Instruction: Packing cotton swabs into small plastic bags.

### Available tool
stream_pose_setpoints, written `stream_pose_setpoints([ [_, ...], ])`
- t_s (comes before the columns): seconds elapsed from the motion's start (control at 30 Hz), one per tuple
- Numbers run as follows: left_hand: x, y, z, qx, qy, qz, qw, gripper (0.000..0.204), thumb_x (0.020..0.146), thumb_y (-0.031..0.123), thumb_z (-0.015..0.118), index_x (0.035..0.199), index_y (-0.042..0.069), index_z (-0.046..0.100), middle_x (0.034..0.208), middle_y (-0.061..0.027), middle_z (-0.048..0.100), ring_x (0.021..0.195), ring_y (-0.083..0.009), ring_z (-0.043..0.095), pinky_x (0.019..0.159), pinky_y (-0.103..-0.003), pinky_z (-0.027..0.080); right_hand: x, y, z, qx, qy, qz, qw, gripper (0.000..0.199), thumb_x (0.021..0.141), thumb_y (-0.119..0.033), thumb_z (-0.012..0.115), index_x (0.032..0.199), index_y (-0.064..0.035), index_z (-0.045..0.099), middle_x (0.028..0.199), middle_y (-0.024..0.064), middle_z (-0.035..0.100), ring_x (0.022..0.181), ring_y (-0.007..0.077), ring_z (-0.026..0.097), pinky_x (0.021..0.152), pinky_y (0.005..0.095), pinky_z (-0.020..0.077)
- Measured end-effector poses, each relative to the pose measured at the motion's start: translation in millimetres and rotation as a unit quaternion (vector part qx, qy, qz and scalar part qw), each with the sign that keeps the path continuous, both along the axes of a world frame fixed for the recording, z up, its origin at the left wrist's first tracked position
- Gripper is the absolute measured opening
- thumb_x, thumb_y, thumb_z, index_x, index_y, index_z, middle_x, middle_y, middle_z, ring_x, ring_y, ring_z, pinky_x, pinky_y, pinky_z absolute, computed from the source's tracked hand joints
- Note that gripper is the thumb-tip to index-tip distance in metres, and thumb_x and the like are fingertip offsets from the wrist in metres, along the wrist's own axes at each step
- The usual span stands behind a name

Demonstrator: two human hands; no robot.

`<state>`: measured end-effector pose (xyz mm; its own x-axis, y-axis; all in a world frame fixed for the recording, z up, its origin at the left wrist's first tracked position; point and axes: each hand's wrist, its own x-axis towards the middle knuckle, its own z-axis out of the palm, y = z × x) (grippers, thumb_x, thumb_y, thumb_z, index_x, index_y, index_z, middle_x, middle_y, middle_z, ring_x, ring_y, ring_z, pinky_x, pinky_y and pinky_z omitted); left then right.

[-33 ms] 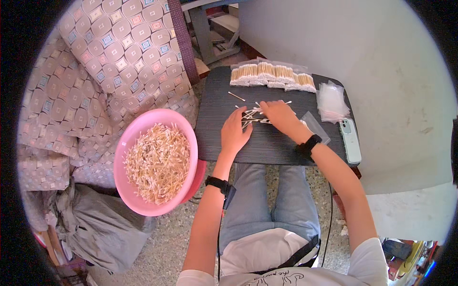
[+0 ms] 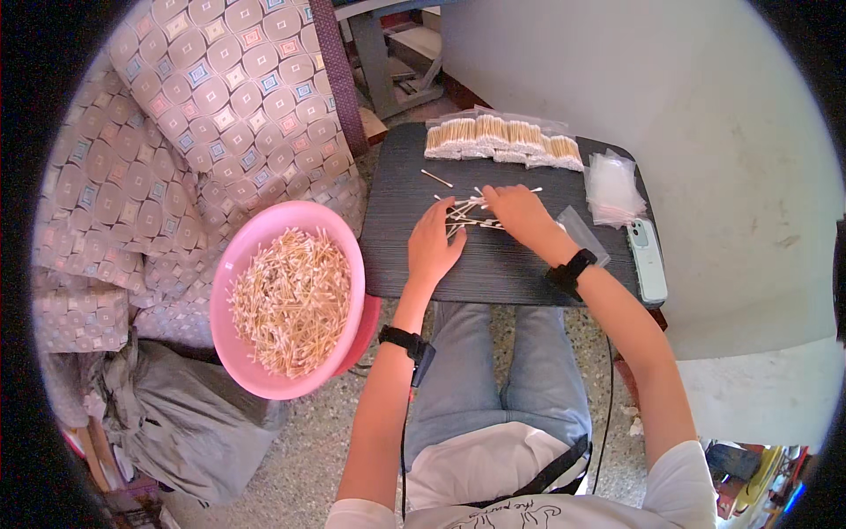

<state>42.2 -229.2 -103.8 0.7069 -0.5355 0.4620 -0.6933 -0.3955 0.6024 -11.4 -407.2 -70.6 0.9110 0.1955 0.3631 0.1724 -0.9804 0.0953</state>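
A loose pile of cotton swabs lies on the black tabletop, between my two hands. My left hand rests at the pile's left side, thumb apart from the fingers, touching the swab ends. From the right, my right hand bends over the pile with its fingers closed on swabs; white tips stick out on both sides of it. Its fingertips are partly hidden, so how many it holds cannot be told. Beside the right wrist lies a clear plastic bag. One single swab lies apart, farther back.
Filled bags of swabs line the table's back edge. Empty clear bags and a phone lie at the right. A pink basin heaped with loose swabs stands left of the table. A patterned sofa and wall flank it.
My right hand has shifted very slightly to the right, and the swabs under it with it. My left hand stays in place.
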Motion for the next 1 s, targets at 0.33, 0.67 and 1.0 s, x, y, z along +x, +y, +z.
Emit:
stream_pose_setpoints([
  [0.33,1,2,-2,-0.008,-0.011,0.002,1.0,0.044,0.078,0.016,0.061,0.119,0.007,0.049,0.117,-0.0116,0.056,0.107,-0.0288,0.054,0.09,-0.038,0.043,-23,-17,26,0.061,0.082,-0.063,0.993,0.03,0.085,-0.031,0.055,0.093,-0.0018,0.052,0.071,0.0153,0.063,0.068,0.0303,0.064,0.056,0.0408,0.0512],
  [0.67,5,1,3,-0.102,-0.123,0.004,0.987,0.043,0.08,0.017,0.062,0.118,0.003,0.047,0.118,-0.0166,0.052,0.111,-0.0362,0.049,0.095,-0.041,0.038,-46,-17,55,0.162,0.043,-0.189,0.968,0.037,0.09,-0.036,0.049,0.078,-0.0015,0.06,0.074,0.0189,0.063,0.073,0.035,0.063,0.061,0.044,0.0494],
  [1.0,-78,-34,21,-0.26,0.351,-0.372,0.819,0.068,0.079,0.003,0.065,0.136,0.002,0.027,0.128,-0.0128,0.045,0.119,-0.0225,0.045,0.101,-0.036,0.034,-63,33,24,0.78,-0.037,-0.063,0.621,0.037,0.097,-0.037,0.038,0.075,-0.0075,0.044,0.058,-0.0053,0.036,0.049,0.0028,0.031,0.042,0.0213,0.0271],
])
